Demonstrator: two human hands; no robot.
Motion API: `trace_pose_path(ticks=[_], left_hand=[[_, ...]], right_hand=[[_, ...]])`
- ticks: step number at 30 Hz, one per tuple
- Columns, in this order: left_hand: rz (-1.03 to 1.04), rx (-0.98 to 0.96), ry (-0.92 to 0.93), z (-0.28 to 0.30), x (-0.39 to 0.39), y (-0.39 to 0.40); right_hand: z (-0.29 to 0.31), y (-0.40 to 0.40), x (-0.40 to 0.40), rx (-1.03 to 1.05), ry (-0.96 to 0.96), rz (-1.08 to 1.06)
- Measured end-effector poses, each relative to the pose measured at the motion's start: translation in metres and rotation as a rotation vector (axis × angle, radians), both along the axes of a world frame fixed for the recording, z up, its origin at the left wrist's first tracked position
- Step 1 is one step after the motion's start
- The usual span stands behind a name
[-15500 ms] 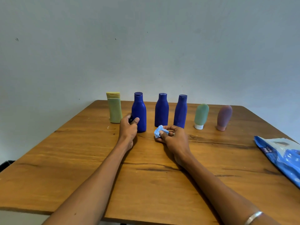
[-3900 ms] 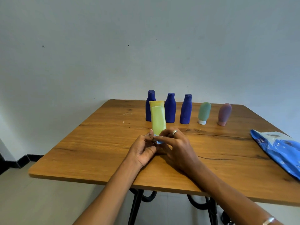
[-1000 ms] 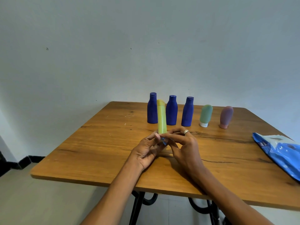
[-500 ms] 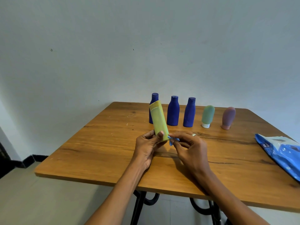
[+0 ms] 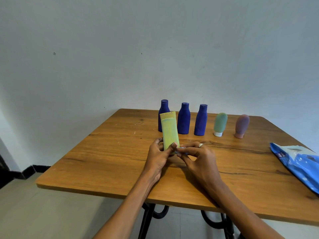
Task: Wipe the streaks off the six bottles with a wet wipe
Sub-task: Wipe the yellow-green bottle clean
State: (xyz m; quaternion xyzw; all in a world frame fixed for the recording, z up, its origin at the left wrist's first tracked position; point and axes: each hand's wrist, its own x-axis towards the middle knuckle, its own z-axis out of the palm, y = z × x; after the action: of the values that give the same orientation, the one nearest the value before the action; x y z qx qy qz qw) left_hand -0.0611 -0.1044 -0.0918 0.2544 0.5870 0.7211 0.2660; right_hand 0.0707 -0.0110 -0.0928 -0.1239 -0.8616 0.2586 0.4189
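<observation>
Now L hand (image 5: 159, 155) grips green tube (image 5: 170, 131) upright, cap up; R hand (image 5: 196, 156) pinches wipe (image 5: 181, 149)

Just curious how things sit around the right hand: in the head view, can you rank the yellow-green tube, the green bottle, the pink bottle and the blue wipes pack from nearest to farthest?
From the right hand:
1. Yellow-green tube, just left of it, held in the left hand.
2. Green bottle, behind it, slightly right.
3. Pink bottle, further right in the row.
4. Wipes pack, at the far right edge.

yellow-green tube (image 5: 170, 133): upright, held | blue wet wipe (image 5: 181, 149): crumpled, at its base
</observation>
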Motion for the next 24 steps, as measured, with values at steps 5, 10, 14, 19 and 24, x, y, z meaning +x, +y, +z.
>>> trace_pose_path(ticks=[5,10,14,19,24], left_hand=[[-0.065,0.005,-0.039,0.001,0.001,0.0],[-0.113,0.034,-0.07,0.001,0.001,-0.001],[-0.102,0.014,-0.051,0.0,0.001,-0.001],[-0.091,-0.048,-0.006,-0.001,-0.002,0.002],[-0.096,-0.042,-0.005,-0.004,-0.004,0.004]], right_hand=[[-0.002,-0.003,-0.002,0.04,-0.08,0.009],[-0.003,0.002,-0.002,-0.122,0.068,0.018],[0.002,0.001,-0.003,-0.249,0.151,0.04],[0.019,0.01,-0.015,-0.232,0.234,-0.017],[0.049,0.015,-0.03,-0.318,0.308,-0.006]])
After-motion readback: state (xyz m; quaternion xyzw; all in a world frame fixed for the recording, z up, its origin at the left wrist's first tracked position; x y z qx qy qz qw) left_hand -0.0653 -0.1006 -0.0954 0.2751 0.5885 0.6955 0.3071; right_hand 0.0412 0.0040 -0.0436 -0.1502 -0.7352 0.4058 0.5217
